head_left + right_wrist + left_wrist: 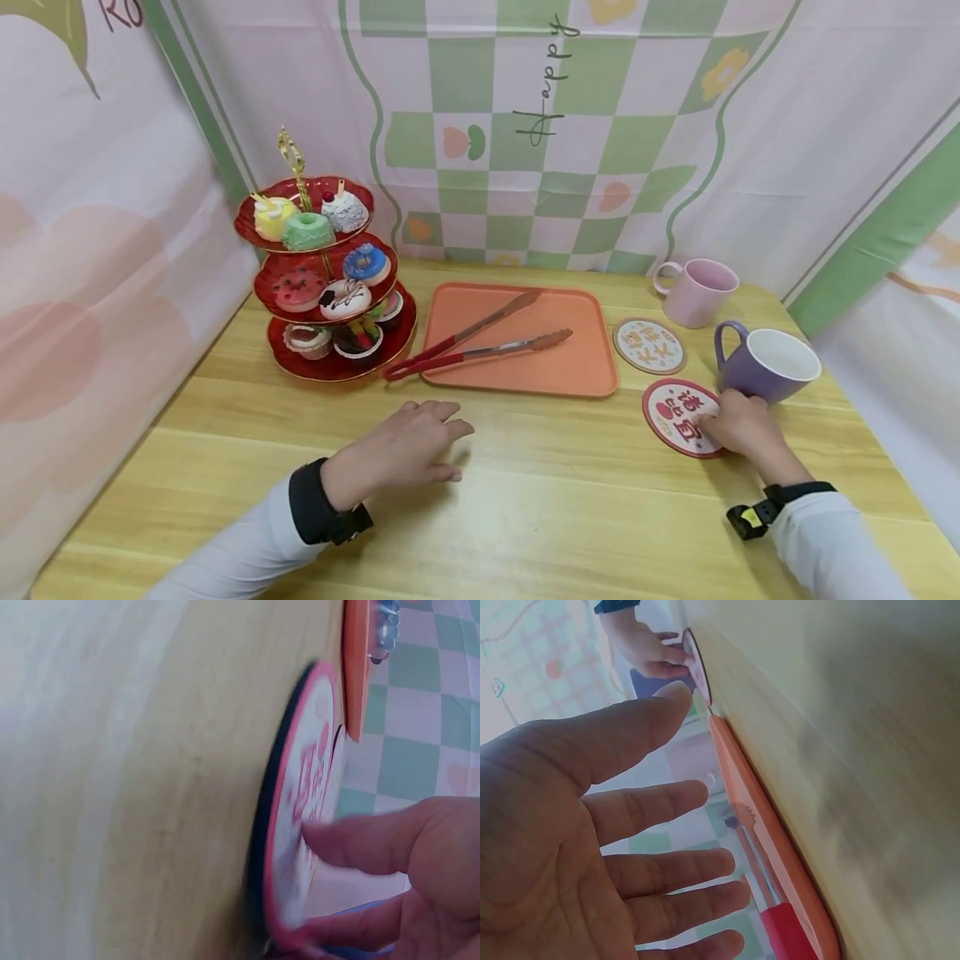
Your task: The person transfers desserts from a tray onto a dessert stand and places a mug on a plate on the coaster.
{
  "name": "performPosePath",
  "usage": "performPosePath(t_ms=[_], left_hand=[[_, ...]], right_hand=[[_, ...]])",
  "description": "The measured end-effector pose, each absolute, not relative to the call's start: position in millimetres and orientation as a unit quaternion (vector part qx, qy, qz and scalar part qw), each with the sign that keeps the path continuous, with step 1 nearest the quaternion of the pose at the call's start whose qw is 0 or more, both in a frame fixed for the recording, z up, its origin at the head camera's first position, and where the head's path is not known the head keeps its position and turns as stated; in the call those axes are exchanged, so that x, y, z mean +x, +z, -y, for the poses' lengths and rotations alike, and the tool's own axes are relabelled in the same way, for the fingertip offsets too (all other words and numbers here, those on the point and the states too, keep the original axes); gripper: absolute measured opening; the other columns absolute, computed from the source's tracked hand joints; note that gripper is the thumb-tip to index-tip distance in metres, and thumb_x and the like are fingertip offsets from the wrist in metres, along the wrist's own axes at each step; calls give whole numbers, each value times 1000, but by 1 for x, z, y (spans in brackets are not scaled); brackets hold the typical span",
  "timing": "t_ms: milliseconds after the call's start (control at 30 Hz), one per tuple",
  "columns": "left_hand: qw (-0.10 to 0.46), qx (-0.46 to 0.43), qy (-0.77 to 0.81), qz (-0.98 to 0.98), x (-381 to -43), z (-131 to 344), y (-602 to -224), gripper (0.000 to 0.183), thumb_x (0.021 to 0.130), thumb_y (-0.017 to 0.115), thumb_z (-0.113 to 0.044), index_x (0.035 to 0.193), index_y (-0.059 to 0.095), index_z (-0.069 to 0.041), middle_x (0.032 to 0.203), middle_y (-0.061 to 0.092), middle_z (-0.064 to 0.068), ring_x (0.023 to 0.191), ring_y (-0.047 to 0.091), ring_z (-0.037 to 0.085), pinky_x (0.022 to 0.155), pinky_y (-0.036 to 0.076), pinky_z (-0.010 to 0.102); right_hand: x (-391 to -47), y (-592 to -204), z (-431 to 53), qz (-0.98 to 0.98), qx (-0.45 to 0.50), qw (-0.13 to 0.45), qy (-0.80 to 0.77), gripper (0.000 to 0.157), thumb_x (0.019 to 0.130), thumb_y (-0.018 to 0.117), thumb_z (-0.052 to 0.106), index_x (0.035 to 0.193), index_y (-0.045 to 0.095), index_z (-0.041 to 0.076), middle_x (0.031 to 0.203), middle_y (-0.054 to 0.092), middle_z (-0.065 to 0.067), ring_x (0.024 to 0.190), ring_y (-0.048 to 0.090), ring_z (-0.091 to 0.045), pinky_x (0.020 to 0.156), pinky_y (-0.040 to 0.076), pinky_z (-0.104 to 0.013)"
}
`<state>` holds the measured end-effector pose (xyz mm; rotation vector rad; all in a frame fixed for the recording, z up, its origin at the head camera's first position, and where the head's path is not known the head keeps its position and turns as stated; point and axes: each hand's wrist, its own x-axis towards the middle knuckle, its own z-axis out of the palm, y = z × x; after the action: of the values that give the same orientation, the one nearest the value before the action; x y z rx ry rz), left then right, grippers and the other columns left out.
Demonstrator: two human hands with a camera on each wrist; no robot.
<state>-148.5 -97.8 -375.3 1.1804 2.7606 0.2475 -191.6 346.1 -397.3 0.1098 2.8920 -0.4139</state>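
Note:
At the right of the head view my right hand (746, 425) pinches the near right edge of a round, red-rimmed coaster (678, 417). In the right wrist view the thumb (360, 844) lies over the printed face of this coaster (296, 787), while another finger meets its rim; the fingertips there are blurred. A purple mug (765, 371) with a white inside stands just beyond that hand. My left hand (408, 446) hovers over the table in front of an orange tray (525, 379), fingers spread and holding nothing.
Red-handled tongs (450, 358) lie spread across the tray's left part. A three-tier red stand (300, 367) with several cakes rises at the left. Behind the red-rimmed coaster lie an orange-lettered coaster (649, 346) and a pink mug (699, 293). A patterned curtain (525, 208) backs the table.

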Motion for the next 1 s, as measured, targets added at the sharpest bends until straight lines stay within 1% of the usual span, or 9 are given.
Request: performPosePath(t_ms=[100, 233, 333, 600, 667, 733, 867, 1000], left_hand=[[66, 389, 82, -915, -150, 99, -376, 51, 81, 71, -41, 122, 60, -12, 124, 52, 12, 113, 49, 29, 88, 40, 49], [63, 391, 80, -915, -151, 101, -377, 51, 81, 71, -40, 122, 60, -12, 124, 52, 12, 113, 49, 29, 87, 40, 49], [64, 391, 82, -914, -150, 101, -377, 50, 81, 71, -40, 122, 60, -12, 124, 52, 13, 113, 49, 30, 87, 40, 49], [69, 381, 86, -918, -150, 103, -379, 50, 81, 71, -39, 122, 60, -12, 124, 52, 12, 113, 49, 29, 87, 41, 48], [69, 379, 88, -919, -151, 103, -380, 49, 81, 71, -39, 122, 60, -12, 123, 53, 12, 113, 50, 28, 86, 41, 48], [71, 377, 92, -919, -151, 104, -381, 49, 81, 71, -39, 121, 60, -12, 123, 53, 11, 112, 50, 28, 86, 41, 48], [67, 369, 114, -920, -152, 106, -382, 49, 82, 71, -37, 122, 59, -11, 122, 54, 11, 112, 50, 27, 86, 41, 48], [47, 358, 147, -921, -153, 107, -384, 48, 83, 71, -34, 122, 59, -9, 119, 56, 10, 109, 52, 25, 86, 42, 46]], right_hand=[[-192, -398, -350, -981, 33, 102, -159, 27, 84, 60, 14, 80, 51, -11, 72, 49, -17, 70, 46, -35, 63, 36, -40], [-192, -399, -352, -973, 41, 98, -203, 24, 88, 53, 9, 89, 46, -15, 77, 48, -21, 71, 48, -33, 60, 38, -37], [-193, -399, -354, -969, 42, 89, -228, 22, 90, 50, 6, 94, 44, -15, 81, 48, -23, 74, 48, -34, 60, 40, -37], [-192, -398, -352, -969, 33, 71, -234, 21, 90, 53, 6, 96, 44, -13, 81, 48, -23, 75, 47, -36, 63, 38, -41], [-191, -399, -353, -969, 34, 65, -238, 21, 90, 53, 6, 96, 45, -13, 82, 49, -23, 76, 47, -36, 63, 38, -40], [-190, -399, -354, -967, 32, 53, -247, 20, 90, 53, 6, 94, 47, -13, 80, 50, -21, 74, 48, -33, 61, 38, -37], [-186, -398, -354, -955, 34, 26, -293, 17, 90, 51, 4, 93, 49, -13, 75, 52, -15, 68, 50, -24, 55, 39, -30], [-182, -393, -352, -938, 46, 29, -344, 20, 93, 47, 5, 98, 46, -14, 74, 54, -11, 63, 51, -17, 50, 43, -28]])
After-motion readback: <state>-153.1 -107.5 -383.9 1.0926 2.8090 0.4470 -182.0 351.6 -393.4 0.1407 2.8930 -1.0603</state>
